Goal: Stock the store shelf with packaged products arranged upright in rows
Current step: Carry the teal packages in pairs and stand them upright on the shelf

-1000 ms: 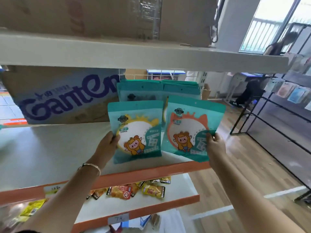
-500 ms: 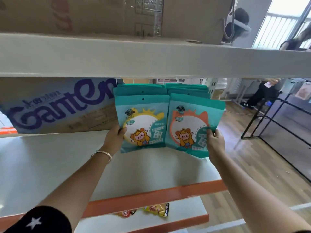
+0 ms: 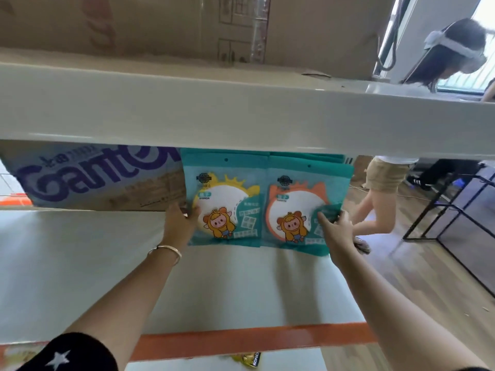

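The left hand (image 3: 179,223) is pinching the left edge of the sun pouch (image 3: 227,194), thumb lying over the printed face and the other fingers hidden behind it. The right hand (image 3: 338,231) is gripping the right edge of the cat pouch (image 3: 292,210) with curled fingers, and the film is creasing visibly under them.

Both pouches are standing side by side, edges touching or slightly overlapping, on the white shelf (image 3: 80,263) towards its right end. The sun pouch is sitting upright. The cat pouch is leaning slightly, its lower right corner dipping. Whether the bases are fully resting on the deck cannot be told. More teal pouches (image 3: 308,158) are standing directly behind them, and a Ganten carton (image 3: 93,178) is lying just to the left, close to the left hand.

Assessment of handling: the pouches are behaving as light, thin, flexible film packs that are buckling under a firm grip and are likely to slump or slide forward without support behind. The smooth printed face is probably offering little friction. The label is reading "MIRROR", so the contents may be fragile, which is advising against squeezing the centre. The side seams at mid-height, as now, or the flat header strip beside the hang hole, are looking like the safest places to hold.
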Motion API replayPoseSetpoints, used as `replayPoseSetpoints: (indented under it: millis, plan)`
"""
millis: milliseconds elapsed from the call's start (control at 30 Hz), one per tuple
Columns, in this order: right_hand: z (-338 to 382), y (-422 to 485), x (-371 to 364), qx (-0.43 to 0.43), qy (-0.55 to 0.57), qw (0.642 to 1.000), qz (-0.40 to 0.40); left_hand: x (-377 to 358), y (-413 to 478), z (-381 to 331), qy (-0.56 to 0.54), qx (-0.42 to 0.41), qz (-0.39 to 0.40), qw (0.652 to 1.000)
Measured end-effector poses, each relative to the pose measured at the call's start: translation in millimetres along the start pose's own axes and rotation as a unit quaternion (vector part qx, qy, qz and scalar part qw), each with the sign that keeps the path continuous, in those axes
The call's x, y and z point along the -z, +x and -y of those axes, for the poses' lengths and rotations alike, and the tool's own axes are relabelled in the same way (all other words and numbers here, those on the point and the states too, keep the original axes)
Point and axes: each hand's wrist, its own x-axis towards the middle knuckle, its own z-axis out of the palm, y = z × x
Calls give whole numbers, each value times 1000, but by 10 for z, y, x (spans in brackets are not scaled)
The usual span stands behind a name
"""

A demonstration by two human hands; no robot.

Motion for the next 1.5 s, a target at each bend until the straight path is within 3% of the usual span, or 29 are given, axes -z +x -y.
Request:
replayPoseSetpoints:
  millis: [100,167,233,367,633,1200,1500]
  plan:
    - [-122,-86,-11,19,4,1000,2,-49,-189,104,8,20,-70,997]
    - [-230,-131,-28,49,-21,998,-13,-130,-419,171,48,-10,-96,994]
    - [-293,-213,-61,102,-99,990,17,-222,-611,215,95,-87,-41,991]
    - [-456,-308,-190,168,-268,939,134,-428,-779,229,205,-197,185,941]
    - [-577,-265,-257,235,-379,886,123,-593,-731,160,295,-262,176,902]
    - [-580,-407,-245,259,-463,840,111,-611,-800,228,358,-247,212,875]
    - [-624,-703,-172,226,-508,822,121,-470,-941,242,367,-217,284,859]
